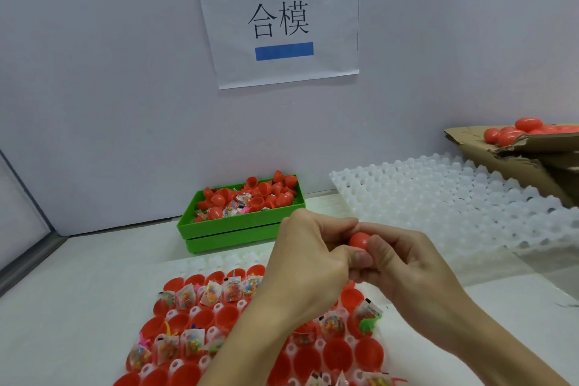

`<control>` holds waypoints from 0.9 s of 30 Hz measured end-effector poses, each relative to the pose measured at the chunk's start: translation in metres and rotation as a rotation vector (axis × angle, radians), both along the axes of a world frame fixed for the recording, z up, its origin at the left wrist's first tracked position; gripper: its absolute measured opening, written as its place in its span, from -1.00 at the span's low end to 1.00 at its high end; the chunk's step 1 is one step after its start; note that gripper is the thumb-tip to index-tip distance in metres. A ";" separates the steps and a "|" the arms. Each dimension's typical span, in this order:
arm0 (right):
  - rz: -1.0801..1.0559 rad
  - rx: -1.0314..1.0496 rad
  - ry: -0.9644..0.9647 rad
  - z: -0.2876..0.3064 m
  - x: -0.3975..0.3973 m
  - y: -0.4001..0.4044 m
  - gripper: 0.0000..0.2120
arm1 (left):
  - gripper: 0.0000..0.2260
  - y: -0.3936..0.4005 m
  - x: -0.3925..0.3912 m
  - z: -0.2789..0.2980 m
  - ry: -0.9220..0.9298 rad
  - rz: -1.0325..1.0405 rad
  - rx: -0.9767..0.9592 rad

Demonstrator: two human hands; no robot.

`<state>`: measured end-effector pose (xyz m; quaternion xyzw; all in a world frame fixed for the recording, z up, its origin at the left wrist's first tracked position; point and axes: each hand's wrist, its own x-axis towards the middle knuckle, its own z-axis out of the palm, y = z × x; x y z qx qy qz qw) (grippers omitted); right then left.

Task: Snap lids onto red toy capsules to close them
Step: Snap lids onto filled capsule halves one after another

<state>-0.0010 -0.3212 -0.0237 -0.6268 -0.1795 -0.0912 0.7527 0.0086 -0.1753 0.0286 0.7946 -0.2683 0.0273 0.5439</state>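
Both hands meet above the tray, holding one red capsule (359, 240) between them. My left hand (308, 260) curls its fingers round the capsule's left side. My right hand (404, 263) grips the right side with thumb and fingers; only a small red patch shows. Below them a white egg-style tray (219, 262) holds several open red capsule halves (336, 351), many with small bagged toys (208, 291) inside. The hands hide part of the tray's middle.
A green bin (238, 224) with loose red capsule halves and toy bags stands at the back by the wall. An empty white tray (454, 197) lies at the right. A cardboard box (513, 153) with closed red capsules sits at the far right.
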 end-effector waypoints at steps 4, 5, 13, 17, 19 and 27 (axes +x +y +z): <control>-0.004 0.003 0.016 -0.001 0.000 0.003 -0.47 | -0.43 0.001 0.002 -0.003 -0.047 0.006 -0.005; -0.004 0.000 0.015 -0.001 0.001 0.003 -0.45 | -0.46 0.003 0.004 -0.005 -0.053 0.006 0.004; 0.061 0.068 0.083 0.006 0.001 -0.004 -0.31 | -0.57 0.015 0.011 0.000 -0.057 -0.081 0.175; 0.024 0.059 0.095 0.005 0.001 -0.002 -0.23 | -0.83 0.021 0.012 0.004 -0.107 -0.096 0.197; -0.031 0.096 0.138 0.007 0.002 -0.001 -0.16 | -0.82 0.026 0.016 0.005 -0.152 -0.021 0.169; -0.205 0.081 0.161 0.003 0.009 -0.013 -0.56 | -0.76 0.062 0.032 0.012 -0.212 0.372 0.073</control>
